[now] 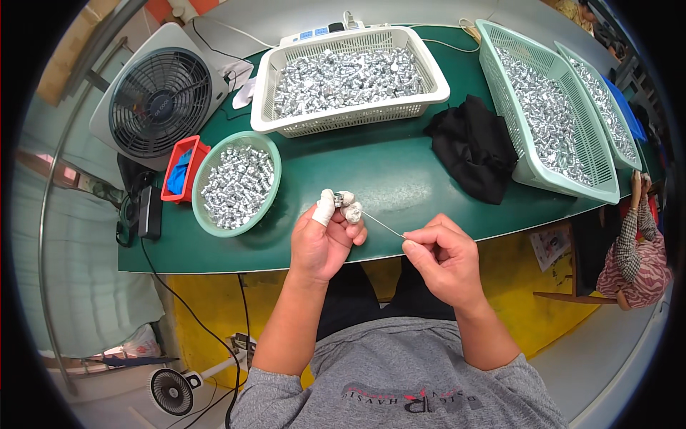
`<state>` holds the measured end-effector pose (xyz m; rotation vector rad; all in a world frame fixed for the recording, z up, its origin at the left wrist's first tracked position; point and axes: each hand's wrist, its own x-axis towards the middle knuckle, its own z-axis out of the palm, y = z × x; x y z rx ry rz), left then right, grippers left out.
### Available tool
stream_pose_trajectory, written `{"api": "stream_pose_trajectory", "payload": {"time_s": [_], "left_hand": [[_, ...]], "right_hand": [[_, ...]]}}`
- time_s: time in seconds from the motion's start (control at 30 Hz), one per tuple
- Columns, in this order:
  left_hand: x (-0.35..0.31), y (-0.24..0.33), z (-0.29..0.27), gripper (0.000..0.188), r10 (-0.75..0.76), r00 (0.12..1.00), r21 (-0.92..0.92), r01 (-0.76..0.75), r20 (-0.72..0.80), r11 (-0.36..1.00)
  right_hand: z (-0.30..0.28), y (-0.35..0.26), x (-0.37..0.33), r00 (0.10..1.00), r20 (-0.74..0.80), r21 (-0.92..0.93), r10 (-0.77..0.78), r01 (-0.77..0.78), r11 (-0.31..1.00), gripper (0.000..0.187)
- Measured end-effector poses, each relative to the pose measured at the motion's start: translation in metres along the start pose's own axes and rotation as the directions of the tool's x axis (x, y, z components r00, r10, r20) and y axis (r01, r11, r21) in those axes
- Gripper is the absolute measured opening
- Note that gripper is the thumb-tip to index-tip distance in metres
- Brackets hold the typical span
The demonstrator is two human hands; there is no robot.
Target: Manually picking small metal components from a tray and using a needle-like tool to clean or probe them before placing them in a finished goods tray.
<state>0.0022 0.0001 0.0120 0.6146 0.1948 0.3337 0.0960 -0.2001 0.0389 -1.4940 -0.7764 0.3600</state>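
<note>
My left hand (325,239) has white tape on its thumb and fingertips, and these pinch a small silver metal part (339,199) just above the green table's near edge. My right hand (443,261) is closed on the end of a thin metal wire (382,224). The wire runs up and left to the part in my left hand. Both hands hover over the table's front edge, close together, above my lap.
A round green bowl (205,217) of silver parts sits left of my hands. A white basket (269,123) and two green baskets (532,175) hold many more. A black cloth (475,146), a small red bin (187,146) and a fan (158,96) stand around. Another person (639,250) sits at right.
</note>
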Motion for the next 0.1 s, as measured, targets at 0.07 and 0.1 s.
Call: {"api": "stream_pose_trajectory", "payload": {"time_s": [0.07,0.1], "left_hand": [[-0.0002,-0.0001,-0.0020,0.038,-0.001,1.000,0.010,0.001,0.020,1.000],[-0.0003,-0.0004,-0.0042,0.038,-0.003,0.999,0.020,0.002,0.039,1.000]], "right_hand": [[0.0003,-0.0003,0.0003,1.000,0.003,0.009,0.006,-0.006,1.000,0.010],[0.0004,-0.0002,0.0004,1.000,0.003,0.013,0.009,-0.009,1.000,0.010]]}}
